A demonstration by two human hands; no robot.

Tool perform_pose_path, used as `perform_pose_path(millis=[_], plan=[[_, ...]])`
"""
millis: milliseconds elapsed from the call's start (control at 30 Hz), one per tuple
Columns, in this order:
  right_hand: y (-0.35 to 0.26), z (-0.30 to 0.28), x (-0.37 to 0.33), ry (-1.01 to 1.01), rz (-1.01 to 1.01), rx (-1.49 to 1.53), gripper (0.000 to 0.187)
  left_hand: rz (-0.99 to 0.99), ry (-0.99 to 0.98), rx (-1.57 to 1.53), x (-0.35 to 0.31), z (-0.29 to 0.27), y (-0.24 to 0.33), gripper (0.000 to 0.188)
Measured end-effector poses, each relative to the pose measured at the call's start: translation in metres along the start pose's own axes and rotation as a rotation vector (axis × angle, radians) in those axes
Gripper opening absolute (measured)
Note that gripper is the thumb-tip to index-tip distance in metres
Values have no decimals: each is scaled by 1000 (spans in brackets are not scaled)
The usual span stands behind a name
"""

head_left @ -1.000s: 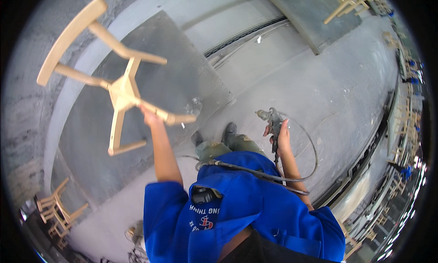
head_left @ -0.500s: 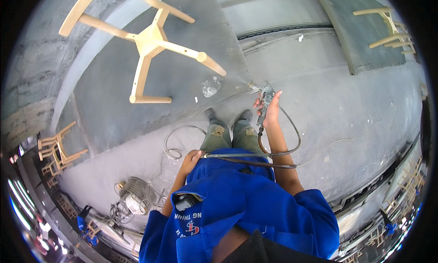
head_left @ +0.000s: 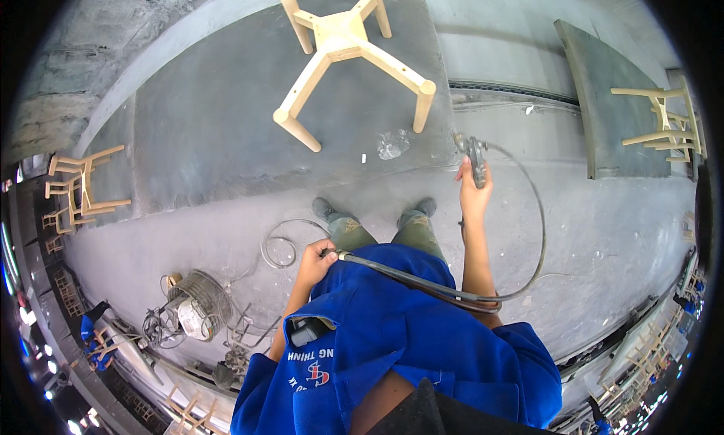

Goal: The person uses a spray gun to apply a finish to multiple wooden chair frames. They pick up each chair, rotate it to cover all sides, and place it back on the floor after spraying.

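Observation:
My right hand (head_left: 474, 194) is wrapped around a metal spray gun (head_left: 475, 160), held out ahead to the right with its nozzle toward the far left. A dark hose (head_left: 537, 209) loops from the gun past my right forearm and across my waist. Closed on that hose near its metal fitting is my left hand (head_left: 317, 263), at the left of my waist. Beyond my feet, a pale wooden chair frame (head_left: 339, 34) stands over a dark grey board (head_left: 211, 118). Its legs splay outward, and neither hand touches it. Whether the trigger is pressed I cannot tell.
A crumpled clear plastic piece (head_left: 393, 144) lies on the board near the gun. More wooden chair frames stand at far left (head_left: 89, 180) and far right (head_left: 664, 122). A wire basket with a white container (head_left: 197, 314) sits lower left; a coiled hose (head_left: 277, 246) lies on the floor.
The chair frame has turned, and its near legs now point toward me. My right hand has carried the spray gun to the right. My feet are wider apart, and the whole view has shifted.

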State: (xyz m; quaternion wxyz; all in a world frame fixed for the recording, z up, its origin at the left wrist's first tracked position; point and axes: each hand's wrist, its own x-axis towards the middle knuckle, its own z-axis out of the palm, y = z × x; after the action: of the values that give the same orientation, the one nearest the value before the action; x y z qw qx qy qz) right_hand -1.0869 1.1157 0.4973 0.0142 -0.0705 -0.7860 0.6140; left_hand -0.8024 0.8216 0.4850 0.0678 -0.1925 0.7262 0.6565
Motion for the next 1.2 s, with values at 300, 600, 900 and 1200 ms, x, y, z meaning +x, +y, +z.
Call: perform_pose_path(millis=[300, 600, 900, 1200], plan=[[-84, 190, -96, -375, 213, 444, 31, 7, -15, -22, -18, -183, -32, 46], [61, 301, -159, -117, 805, 531, 39, -26, -84, 106, -26, -274, -37, 39], [59, 324, -159, -189, 741, 103, 25, -29, -58, -5, -6, -320, -43, 47], [-198, 315, -206, -410, -323, -620, 31, 110, 0, -305, 23, -333, -119, 70]])
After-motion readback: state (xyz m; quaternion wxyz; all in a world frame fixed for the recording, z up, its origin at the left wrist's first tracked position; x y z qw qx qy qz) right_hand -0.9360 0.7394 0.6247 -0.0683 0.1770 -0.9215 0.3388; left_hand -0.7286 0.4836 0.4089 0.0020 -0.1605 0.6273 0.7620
